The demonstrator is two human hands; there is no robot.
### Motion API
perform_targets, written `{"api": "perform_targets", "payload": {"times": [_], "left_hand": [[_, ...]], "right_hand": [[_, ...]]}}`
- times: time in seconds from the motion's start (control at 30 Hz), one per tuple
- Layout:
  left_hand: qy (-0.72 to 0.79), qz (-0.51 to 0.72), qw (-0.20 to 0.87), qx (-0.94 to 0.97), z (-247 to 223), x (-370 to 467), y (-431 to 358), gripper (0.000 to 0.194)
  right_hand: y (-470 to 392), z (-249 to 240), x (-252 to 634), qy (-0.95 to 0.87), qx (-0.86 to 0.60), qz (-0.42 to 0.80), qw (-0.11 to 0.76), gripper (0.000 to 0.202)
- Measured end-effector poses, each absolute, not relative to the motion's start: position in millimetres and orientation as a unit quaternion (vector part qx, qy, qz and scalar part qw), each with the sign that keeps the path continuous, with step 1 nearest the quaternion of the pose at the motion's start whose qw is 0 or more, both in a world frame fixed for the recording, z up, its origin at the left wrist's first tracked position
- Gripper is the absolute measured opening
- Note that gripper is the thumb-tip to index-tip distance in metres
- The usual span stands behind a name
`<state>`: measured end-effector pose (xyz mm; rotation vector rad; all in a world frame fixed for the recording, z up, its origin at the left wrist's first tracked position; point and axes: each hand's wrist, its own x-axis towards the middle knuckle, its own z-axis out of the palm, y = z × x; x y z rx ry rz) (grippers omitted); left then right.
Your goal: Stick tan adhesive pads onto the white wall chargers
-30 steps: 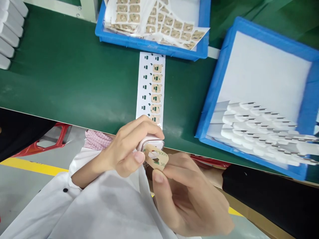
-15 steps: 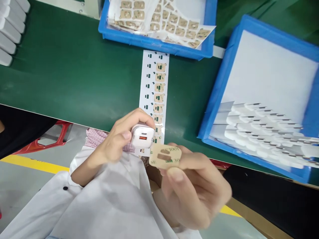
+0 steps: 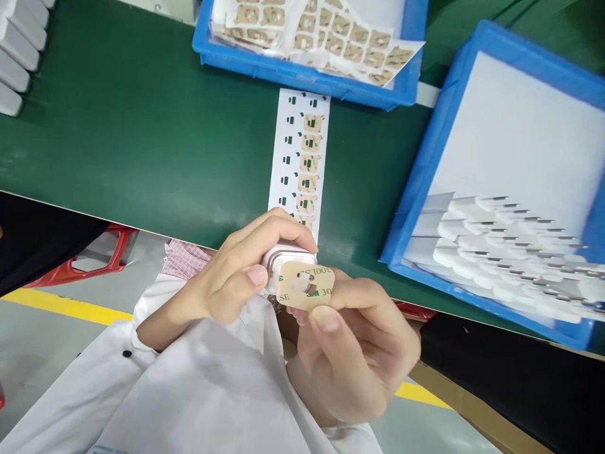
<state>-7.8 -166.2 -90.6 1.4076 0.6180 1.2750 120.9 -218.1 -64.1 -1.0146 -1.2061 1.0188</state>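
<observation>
Charger sits in your left hand, fingers curled round it, near the bench edge. Blue tray, right side: white pieces grouped in rows. Backing sheet: left column looks peeled, only cutouts showing; right column carries stickers. Single sticker is off the backing, pinched between thumb and forefinger of your right hand, before the charger; contact unclear.

A red frame shows near a yellow stripe on the grey floor
</observation>
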Motion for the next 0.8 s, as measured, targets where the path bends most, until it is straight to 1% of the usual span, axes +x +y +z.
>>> {"api": "perform_targets", "payload": {"times": [0.17, 0.6, 0.8], "left_hand": [[0.266, 0.526, 0.525, 0.614, -88.2, -8.2, -166.9, 0.040], [0.253, 0.546, 0.524, 0.603, -92.1, -8.8, -165.1, 0.038], [0.270, 0.539, 0.513, 0.610, -89.8, -8.3, -166.6, 0.041]], "right_hand": [[-218.7, -62.1, 121.6, -0.529, -0.459, 0.429, 0.570, 0.010], [-218.4, -62.9, 121.1, -0.522, -0.443, 0.437, 0.583, 0.009], [-217.0, -59.4, 120.8, -0.525, -0.456, 0.430, 0.576, 0.010]]}}
